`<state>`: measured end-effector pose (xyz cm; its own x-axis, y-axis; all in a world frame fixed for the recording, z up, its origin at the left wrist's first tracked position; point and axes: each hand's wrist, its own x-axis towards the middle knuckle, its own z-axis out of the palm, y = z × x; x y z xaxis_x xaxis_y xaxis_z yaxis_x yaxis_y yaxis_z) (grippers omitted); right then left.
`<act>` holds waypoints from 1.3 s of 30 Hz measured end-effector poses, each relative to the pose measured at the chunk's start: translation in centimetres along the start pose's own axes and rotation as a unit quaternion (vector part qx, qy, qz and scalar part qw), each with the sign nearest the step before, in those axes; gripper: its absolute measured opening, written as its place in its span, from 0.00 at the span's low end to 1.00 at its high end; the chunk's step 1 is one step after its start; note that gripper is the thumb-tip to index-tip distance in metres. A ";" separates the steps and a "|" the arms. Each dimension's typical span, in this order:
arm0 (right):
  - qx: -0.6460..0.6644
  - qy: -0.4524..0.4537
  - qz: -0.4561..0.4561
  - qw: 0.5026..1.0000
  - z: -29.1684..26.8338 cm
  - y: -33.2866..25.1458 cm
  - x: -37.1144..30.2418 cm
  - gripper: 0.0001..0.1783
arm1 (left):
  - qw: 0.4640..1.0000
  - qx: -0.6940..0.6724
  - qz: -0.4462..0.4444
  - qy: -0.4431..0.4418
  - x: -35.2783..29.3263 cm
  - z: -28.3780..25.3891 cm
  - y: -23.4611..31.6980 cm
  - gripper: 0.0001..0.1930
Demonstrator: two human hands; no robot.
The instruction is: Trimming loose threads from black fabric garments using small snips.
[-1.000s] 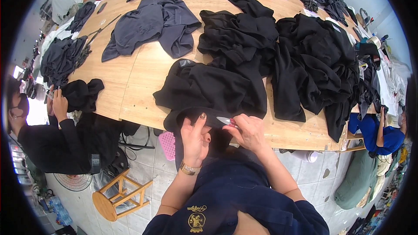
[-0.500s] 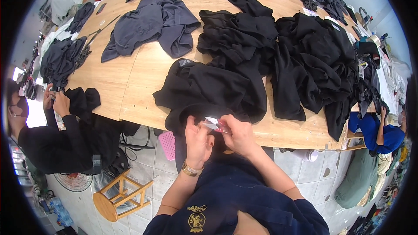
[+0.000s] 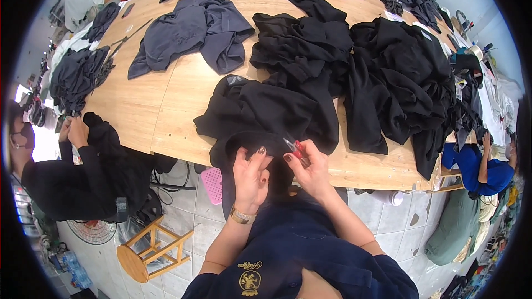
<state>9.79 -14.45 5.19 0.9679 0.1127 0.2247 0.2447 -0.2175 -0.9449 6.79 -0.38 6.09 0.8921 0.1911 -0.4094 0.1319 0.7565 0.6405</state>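
Note:
My right hand (image 3: 311,173) is closed around small red-handled thread snips (image 3: 298,148), with the metal tips pointing up and left over the cloth. Beside it, my left hand (image 3: 250,180) has its fingers bent and apart, with nothing visible between them. Both hands are at the near edge of the table, in front of a black garment (image 3: 266,108). Part of that garment hangs over the edge behind my fingers, and a small grey label patch (image 3: 235,81) shows at its far end.
Black garments lie heaped on the wooden table (image 3: 183,124), one pile (image 3: 302,44) ahead and another (image 3: 402,72) to the right. Dark grey clothes (image 3: 177,39) lie far left. A person in black (image 3: 72,182) handles cloth at left; another in blue (image 3: 487,171) sits right. A stool (image 3: 133,263) stands below.
My right hand has drawn the snips right, away from my left fingers, and turned them. My left fingers have spread apart. The person at left has lowered their hands slightly.

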 end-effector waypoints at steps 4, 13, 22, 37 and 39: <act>-0.168 -0.013 -0.107 0.980 -0.7 -0.1 0.1 0.16 | 1.000 -0.003 0.008 0.017 0.0 0.2 0.3 0.11; -0.291 -0.040 -0.211 0.932 -1.9 0.6 0.0 0.14 | 1.000 -0.001 0.005 0.003 0.2 -0.4 0.4 0.19; -0.330 -0.047 -0.258 0.907 -2.5 0.1 0.5 0.14 | 0.998 0.041 0.043 -0.007 0.0 -0.2 0.1 0.19; -0.328 -0.069 -0.263 0.905 -3.1 0.4 0.6 0.14 | 0.994 0.084 0.063 -0.013 -0.3 0.5 0.2 0.24; -0.323 -0.069 -0.263 0.907 -3.0 0.4 0.6 0.14 | 0.995 0.084 0.061 -0.009 -0.2 0.4 0.2 0.24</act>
<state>10.68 -17.34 5.66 0.7027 0.4754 0.5293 0.6954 -0.6163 -0.3697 6.80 -0.51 6.54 0.9134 0.2630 -0.3109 0.0910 0.6122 0.7854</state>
